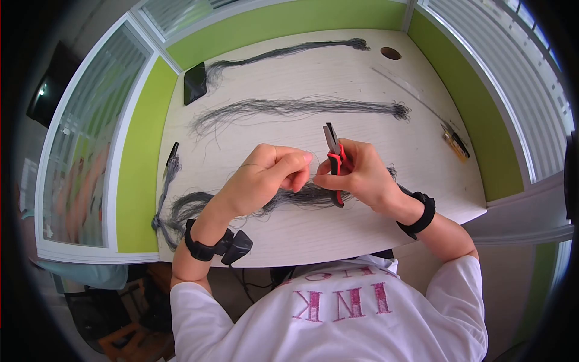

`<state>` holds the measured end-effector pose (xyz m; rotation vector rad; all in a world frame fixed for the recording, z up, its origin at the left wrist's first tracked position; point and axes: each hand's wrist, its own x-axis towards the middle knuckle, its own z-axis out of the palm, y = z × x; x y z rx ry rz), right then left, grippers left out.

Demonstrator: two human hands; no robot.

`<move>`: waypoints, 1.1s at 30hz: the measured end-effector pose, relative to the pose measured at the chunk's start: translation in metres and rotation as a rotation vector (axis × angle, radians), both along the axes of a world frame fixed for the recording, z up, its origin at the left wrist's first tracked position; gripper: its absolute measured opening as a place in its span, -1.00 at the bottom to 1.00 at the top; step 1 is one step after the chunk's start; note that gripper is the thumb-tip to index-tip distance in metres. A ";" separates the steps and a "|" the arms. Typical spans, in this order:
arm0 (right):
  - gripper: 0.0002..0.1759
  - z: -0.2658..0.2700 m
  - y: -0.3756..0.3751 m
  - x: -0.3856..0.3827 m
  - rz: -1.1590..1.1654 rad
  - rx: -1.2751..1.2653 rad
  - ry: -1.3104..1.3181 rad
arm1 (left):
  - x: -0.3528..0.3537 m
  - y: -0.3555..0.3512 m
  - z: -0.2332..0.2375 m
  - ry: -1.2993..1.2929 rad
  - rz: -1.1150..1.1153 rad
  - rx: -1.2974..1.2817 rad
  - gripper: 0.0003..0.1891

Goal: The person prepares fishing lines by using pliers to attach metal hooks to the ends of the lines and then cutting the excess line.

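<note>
Hair bundle (193, 204), long axis left-right on bench (362, 114), directly beneath both hands: left hand (271, 175) apparently pinching its strands, right hand (362, 178) gripping pliers (332, 140).

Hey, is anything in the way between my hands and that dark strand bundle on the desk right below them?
Nothing visible. The left hand and right hand sit directly over the strand bundle. Only the pliers in the right hand are close, and their tips point away from it.
</note>
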<state>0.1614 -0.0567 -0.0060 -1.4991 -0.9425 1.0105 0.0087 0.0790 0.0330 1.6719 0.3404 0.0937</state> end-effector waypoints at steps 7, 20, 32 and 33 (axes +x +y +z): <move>-0.75 -0.008 -0.001 0.006 0.061 -0.158 0.062 | -0.011 -0.005 -0.007 0.092 0.141 0.457 -0.70; -0.68 -0.008 -0.018 0.022 0.233 -0.270 -0.416 | -0.029 -0.010 -0.018 0.047 -0.029 0.099 -0.76; -0.67 0.001 -0.040 0.038 0.271 -0.377 -0.237 | -0.022 0.000 -0.039 -0.001 -0.038 -0.587 -0.60; -0.67 -0.001 -0.041 0.039 0.269 -0.377 -0.237 | -0.021 -0.002 -0.039 0.001 -0.026 -0.605 -0.60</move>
